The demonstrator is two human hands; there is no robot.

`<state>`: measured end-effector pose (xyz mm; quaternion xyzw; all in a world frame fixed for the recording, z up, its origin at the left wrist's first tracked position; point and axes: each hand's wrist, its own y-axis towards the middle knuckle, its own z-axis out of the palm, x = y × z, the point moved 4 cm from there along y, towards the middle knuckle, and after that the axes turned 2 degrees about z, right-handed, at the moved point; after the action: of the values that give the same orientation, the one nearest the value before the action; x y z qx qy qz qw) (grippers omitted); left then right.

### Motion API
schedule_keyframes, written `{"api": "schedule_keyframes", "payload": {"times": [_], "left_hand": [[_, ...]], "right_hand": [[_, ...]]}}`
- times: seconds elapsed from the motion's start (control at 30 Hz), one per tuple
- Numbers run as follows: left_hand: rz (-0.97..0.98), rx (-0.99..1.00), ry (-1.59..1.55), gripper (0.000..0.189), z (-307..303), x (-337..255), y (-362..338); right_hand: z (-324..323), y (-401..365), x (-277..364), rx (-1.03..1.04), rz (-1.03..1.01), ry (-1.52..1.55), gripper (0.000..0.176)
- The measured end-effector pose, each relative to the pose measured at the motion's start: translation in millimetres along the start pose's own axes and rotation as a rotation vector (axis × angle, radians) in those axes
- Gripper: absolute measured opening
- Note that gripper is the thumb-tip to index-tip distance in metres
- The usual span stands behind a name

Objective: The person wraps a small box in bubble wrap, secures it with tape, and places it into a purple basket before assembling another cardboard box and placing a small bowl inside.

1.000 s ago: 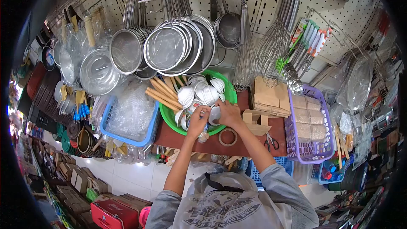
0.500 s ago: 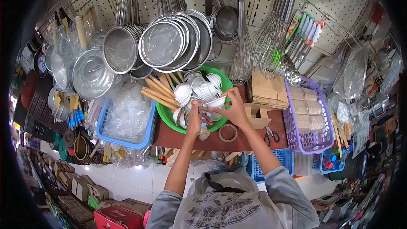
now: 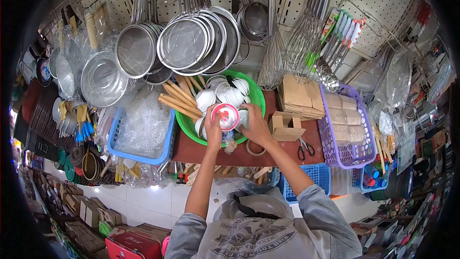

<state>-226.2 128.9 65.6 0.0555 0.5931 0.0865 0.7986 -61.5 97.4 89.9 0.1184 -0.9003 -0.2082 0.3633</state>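
Observation:
My left hand [image 3: 213,127] grips a small bowl with a pink-red rim [image 3: 225,116], its thumb over the edge. The bowl's white inside, with a red pattern, faces up toward me. My right hand [image 3: 255,125] is curled round the side of a white bowl [image 3: 243,119] just right of it; part of that bowl is hidden by the fingers. Both hands are over the front of a green basin [image 3: 260,98]. Stacked white bowls [image 3: 231,97] fill the basin behind them, and wooden-handled utensils [image 3: 180,100] lean out at its left.
A blue basket [image 3: 141,157] of plastic-wrapped goods stands left. On the right are brown cardboard pieces [image 3: 301,97], a small open box [image 3: 286,127], scissors [image 3: 305,149], a tape roll [image 3: 255,150] and a purple basket [image 3: 351,157]. Strainers [image 3: 182,43] and whisks [image 3: 273,64] hang above.
The pink-rimmed bowl has turned from edge-on to face up and moved left into my left hand. My right hand has shifted slightly down and left, onto the white bowl.

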Motion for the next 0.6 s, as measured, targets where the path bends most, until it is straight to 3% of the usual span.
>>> {"api": "schedule_keyframes", "payload": {"times": [0.23, 0.6], "left_hand": [[0.006, 0.041, 0.029, 0.026, 4, 1, -1], [-0.033, -0.067, -0.013, 0.044, -1, 5, -3]], "right_hand": [[24, 7, -17, 0.305, 0.214, -0.208, 0.079], [29, 8, -25, 0.332, 0.185, -0.287, 0.076]]}}
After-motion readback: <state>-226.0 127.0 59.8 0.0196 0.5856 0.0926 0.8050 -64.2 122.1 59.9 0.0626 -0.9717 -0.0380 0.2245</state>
